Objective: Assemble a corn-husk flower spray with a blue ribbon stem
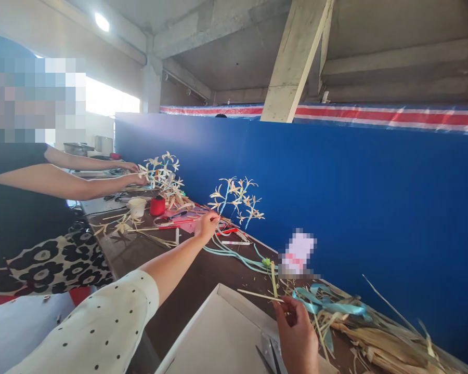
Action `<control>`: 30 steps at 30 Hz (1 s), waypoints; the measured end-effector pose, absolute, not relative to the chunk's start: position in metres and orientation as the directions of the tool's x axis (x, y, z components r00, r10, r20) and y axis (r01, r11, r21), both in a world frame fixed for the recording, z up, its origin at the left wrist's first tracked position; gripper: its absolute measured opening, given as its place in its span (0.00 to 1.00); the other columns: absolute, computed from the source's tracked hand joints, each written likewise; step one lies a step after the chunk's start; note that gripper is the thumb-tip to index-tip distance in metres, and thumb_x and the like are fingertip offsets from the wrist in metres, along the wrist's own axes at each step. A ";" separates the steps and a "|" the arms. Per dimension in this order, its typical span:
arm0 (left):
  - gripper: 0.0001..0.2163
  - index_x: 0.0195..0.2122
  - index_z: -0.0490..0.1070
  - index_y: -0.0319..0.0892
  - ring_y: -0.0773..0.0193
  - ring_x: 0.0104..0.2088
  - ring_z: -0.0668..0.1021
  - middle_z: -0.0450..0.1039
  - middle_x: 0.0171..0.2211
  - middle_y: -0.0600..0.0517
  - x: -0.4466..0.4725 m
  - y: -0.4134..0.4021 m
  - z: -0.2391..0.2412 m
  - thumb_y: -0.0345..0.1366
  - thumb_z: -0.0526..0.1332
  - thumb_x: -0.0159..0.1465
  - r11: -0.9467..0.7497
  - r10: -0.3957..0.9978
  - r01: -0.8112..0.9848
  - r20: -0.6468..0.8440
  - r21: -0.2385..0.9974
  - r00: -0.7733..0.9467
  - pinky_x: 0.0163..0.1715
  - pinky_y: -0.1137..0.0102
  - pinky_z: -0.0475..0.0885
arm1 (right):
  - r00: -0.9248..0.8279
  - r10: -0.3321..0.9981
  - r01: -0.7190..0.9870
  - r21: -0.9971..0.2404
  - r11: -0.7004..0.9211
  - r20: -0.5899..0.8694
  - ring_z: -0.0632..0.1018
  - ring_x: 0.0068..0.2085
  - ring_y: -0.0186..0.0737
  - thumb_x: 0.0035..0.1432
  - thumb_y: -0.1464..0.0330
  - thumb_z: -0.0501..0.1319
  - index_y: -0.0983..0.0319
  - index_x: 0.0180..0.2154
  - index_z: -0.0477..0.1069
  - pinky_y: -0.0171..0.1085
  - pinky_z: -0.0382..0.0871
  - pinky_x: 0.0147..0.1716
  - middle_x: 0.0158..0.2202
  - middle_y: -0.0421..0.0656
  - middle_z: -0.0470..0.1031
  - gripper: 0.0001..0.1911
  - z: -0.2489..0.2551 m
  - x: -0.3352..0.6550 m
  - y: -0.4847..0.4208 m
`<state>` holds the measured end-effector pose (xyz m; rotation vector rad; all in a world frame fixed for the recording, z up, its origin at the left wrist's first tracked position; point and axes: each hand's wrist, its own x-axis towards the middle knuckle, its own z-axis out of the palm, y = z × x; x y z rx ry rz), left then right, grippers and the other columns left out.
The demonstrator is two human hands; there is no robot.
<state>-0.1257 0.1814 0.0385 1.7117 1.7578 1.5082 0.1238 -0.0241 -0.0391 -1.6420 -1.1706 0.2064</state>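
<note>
My left hand [206, 226] reaches far out over the brown table [187, 280]. Its fingers are curled by a red-handled tool [175, 223] and a straw flower sprig [237, 200]; what they pinch is hidden. Close to me, my right hand [296, 332] is closed on thin pale straw strips [273, 278], one pointing up and one lying sideways. Light-blue ribbon [329, 307] lies just right of that hand.
A co-worker [31, 208] at the left holds another straw flower sprig [161, 174] with both hands. A red spool [157, 205], white cup [137, 206], teal cords [234, 254], dried leaves [386, 343], a white board [218, 337] and a blue partition [374, 208] surround the table.
</note>
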 end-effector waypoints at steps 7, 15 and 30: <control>0.08 0.35 0.75 0.48 0.63 0.38 0.76 0.77 0.38 0.55 -0.135 0.198 0.035 0.39 0.57 0.60 -0.184 0.861 0.592 0.420 0.784 -0.288 0.35 0.71 0.65 | 0.494 0.780 0.586 -0.810 0.029 0.385 0.75 0.28 0.43 0.45 0.49 0.59 0.59 0.35 0.71 0.38 0.67 0.28 0.29 0.44 0.75 0.23 -0.039 0.126 -0.024; 0.08 0.34 0.75 0.48 0.63 0.37 0.76 0.77 0.38 0.55 -0.143 0.224 0.028 0.39 0.57 0.59 -0.128 0.877 0.610 0.376 0.782 -0.298 0.33 0.72 0.65 | 0.509 0.779 0.536 -0.843 0.045 0.365 0.76 0.29 0.45 0.41 0.49 0.62 0.60 0.33 0.73 0.39 0.68 0.30 0.30 0.46 0.76 0.23 -0.046 0.132 -0.018; 0.09 0.34 0.76 0.48 0.62 0.33 0.76 0.77 0.33 0.53 -0.161 0.282 0.014 0.41 0.58 0.58 -0.071 0.894 0.635 0.332 0.769 -0.303 0.30 0.71 0.64 | 0.544 0.713 0.573 -0.816 0.069 0.443 0.74 0.26 0.42 0.43 0.43 0.58 0.58 0.31 0.73 0.37 0.69 0.28 0.26 0.44 0.74 0.26 -0.061 0.125 -0.012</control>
